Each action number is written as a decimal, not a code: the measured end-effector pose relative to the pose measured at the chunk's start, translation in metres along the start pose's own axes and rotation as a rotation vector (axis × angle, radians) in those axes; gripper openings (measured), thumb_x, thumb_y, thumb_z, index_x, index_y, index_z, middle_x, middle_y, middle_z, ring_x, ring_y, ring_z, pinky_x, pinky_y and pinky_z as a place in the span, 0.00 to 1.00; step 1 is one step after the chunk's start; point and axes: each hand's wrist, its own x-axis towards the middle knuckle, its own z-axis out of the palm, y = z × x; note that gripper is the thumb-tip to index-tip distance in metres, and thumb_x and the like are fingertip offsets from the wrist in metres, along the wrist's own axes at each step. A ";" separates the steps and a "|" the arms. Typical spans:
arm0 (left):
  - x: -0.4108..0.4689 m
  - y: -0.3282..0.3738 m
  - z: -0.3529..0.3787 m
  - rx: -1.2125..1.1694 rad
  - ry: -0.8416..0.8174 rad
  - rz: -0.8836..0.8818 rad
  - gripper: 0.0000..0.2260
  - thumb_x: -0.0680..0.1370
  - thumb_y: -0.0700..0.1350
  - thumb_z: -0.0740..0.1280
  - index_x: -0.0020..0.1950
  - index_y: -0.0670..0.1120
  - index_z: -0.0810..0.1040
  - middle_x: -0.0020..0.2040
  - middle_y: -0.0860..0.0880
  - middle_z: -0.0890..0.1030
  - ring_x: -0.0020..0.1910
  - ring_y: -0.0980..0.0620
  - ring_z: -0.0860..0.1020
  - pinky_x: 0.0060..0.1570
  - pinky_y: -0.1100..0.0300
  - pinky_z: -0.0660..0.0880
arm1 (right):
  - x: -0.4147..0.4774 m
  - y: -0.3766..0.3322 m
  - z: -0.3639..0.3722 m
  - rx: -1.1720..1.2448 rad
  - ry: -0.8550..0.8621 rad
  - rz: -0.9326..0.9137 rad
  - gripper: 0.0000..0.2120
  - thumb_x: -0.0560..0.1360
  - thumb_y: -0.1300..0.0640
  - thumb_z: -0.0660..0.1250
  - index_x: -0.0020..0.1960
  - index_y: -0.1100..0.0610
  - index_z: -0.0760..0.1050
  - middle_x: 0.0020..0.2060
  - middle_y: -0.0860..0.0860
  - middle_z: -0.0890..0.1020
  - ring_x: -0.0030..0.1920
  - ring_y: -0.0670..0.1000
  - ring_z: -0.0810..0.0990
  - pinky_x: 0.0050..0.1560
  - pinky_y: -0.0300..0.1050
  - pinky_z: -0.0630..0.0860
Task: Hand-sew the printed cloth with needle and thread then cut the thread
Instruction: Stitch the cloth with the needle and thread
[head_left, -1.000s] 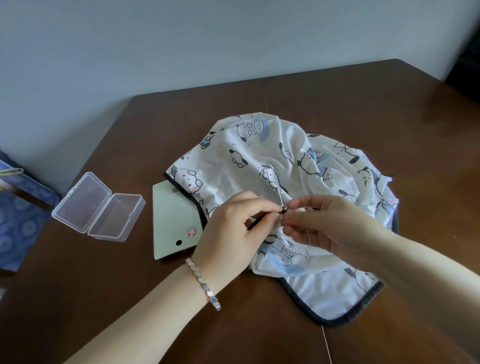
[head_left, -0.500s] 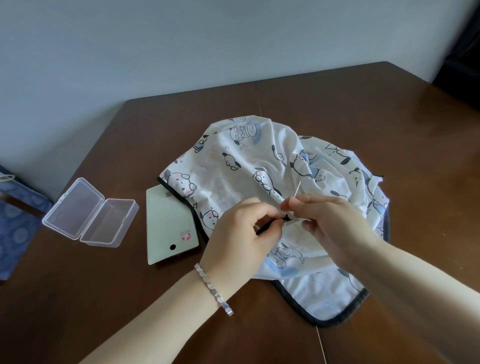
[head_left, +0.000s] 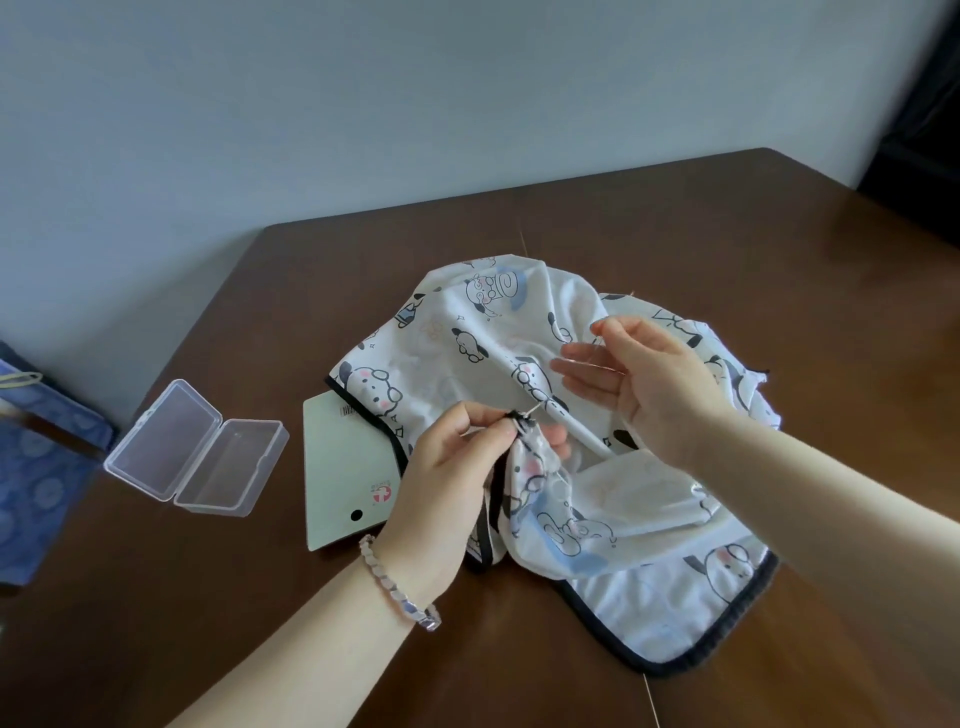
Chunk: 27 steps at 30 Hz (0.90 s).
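Near the middle of the bench (head_left: 727, 234), my left hand (head_left: 452, 467) pinches the dark-trimmed edge of the printed cloth (head_left: 649, 519), lifting a fold off the heap. My right hand (head_left: 649, 379) has swung far and right, thumb and forefinger nipping the needle (head_left: 597, 338), the other fingers spread. A short run of thread (head_left: 535, 408) shows beside the pinch. Half a second ago both hands met at that spot, the needle poking up between them. I judge a stitch is being drawn through, so sewing continues and cutting is yet to come. An open clear box (head_left: 197, 452) sits left.
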 end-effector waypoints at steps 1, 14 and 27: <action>-0.002 0.003 0.000 -0.037 -0.006 -0.013 0.05 0.78 0.35 0.58 0.42 0.38 0.70 0.42 0.37 0.83 0.42 0.43 0.83 0.43 0.53 0.80 | 0.006 0.000 -0.002 -0.106 0.043 -0.059 0.10 0.80 0.60 0.57 0.41 0.56 0.71 0.29 0.51 0.82 0.39 0.55 0.82 0.50 0.50 0.78; -0.013 0.016 -0.016 -0.086 -0.105 -0.026 0.04 0.67 0.38 0.63 0.33 0.41 0.71 0.33 0.36 0.81 0.32 0.42 0.81 0.33 0.57 0.79 | 0.047 -0.007 -0.052 -0.886 0.385 -0.374 0.08 0.78 0.56 0.59 0.47 0.53 0.77 0.38 0.48 0.81 0.32 0.44 0.74 0.30 0.36 0.67; 0.003 0.001 -0.050 1.066 0.317 0.301 0.07 0.77 0.47 0.63 0.52 0.50 0.78 0.46 0.57 0.77 0.44 0.58 0.76 0.38 0.70 0.70 | -0.007 -0.002 -0.012 -1.485 -0.245 -0.118 0.09 0.76 0.53 0.61 0.41 0.51 0.78 0.28 0.46 0.83 0.19 0.41 0.68 0.23 0.35 0.65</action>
